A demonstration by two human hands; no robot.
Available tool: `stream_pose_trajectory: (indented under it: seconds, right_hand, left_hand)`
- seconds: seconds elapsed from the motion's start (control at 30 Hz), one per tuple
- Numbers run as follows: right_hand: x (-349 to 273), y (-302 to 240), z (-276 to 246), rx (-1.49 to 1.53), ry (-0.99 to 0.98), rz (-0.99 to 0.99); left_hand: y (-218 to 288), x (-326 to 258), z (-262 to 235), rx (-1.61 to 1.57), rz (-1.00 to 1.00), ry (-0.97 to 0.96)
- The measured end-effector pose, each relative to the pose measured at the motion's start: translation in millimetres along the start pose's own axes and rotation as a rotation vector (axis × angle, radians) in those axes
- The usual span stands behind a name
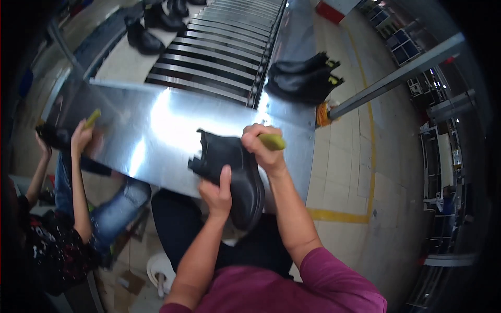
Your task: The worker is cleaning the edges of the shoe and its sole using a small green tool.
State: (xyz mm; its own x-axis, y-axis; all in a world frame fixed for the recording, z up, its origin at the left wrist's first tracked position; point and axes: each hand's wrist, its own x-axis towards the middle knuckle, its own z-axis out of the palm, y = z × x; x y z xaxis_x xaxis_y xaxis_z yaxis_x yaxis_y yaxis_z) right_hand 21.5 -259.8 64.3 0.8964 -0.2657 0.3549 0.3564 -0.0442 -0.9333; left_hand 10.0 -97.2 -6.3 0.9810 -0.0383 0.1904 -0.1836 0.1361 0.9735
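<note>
A black ankle boot [245, 182] is held over my lap at the near edge of the metal table, its toe pointing toward me and its shaft away to the left. My left hand [216, 198] grips it, thumb up along its side. My right hand [263, 148] is closed around the yellow-green handle [272, 141] of a tool, pressed close to the boot's sole edge near the heel. The tool's working end is hidden by my fingers and the boot.
Beyond the metal table [125, 115] runs a roller conveyor [219, 52]. Black boots [305, 78] lie on the right ledge, others [143, 39] at the far left. A metal post [396, 75] slants at right. On the left, a co-worker's hand [82, 136] holds a similar yellow-green tool beside another boot.
</note>
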Motion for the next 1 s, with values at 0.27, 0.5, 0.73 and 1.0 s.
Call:
stream_pose_trajectory:
  seconds: [0.27, 0.5, 0.73, 1.0]
  right_hand:
    - [-32, -9, -8, 0.585, -0.049, 0.151]
    - [-11, -13, 4, 0.413, 0.638, 0.445]
    - [50, 13, 3, 0.236, 0.731, 0.415]
    - [57, 42, -5, 0.259, 0.432, 0.451]
  left_hand:
    - [3, 2, -6, 0.011, -0.06, -0.081]
    - [1, 2, -6, 0.017, -0.042, -0.105]
    - [1, 1, -8, 0.055, -0.03, -0.121]
    - [3, 1, -7, 0.046, -0.059, -0.103]
